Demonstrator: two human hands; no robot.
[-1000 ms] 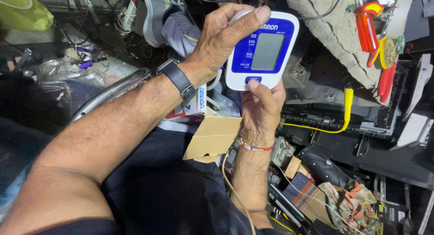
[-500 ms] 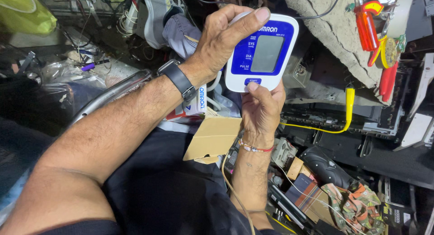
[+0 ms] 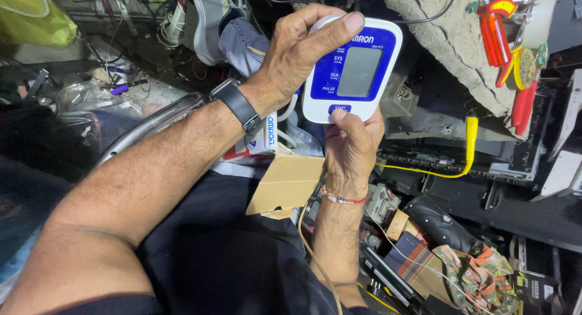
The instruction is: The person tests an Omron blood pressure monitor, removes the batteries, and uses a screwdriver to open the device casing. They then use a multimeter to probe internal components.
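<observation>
A white and blue blood pressure monitor point(image 3: 357, 72) with a blank grey screen is held up in front of me. My left hand point(image 3: 297, 54) wraps over its top left edge, fingers curled across the top, with a black watch point(image 3: 239, 106) on the wrist. My right hand point(image 3: 351, 145), with a red thread bracelet at the wrist, supports the monitor from below. Its thumb rests on the blue button under the screen. A white tube runs from the monitor's left side behind my left wrist.
An open cardboard box point(image 3: 285, 184) lies on my dark lap. A grey cuff point(image 3: 242, 39) sits behind my left hand. Red-handled tools point(image 3: 497, 30) hang at the upper right, above a yellow cable point(image 3: 470, 139). Cluttered parts and wires fill the lower right; a green bag point(image 3: 36, 21) sits upper left.
</observation>
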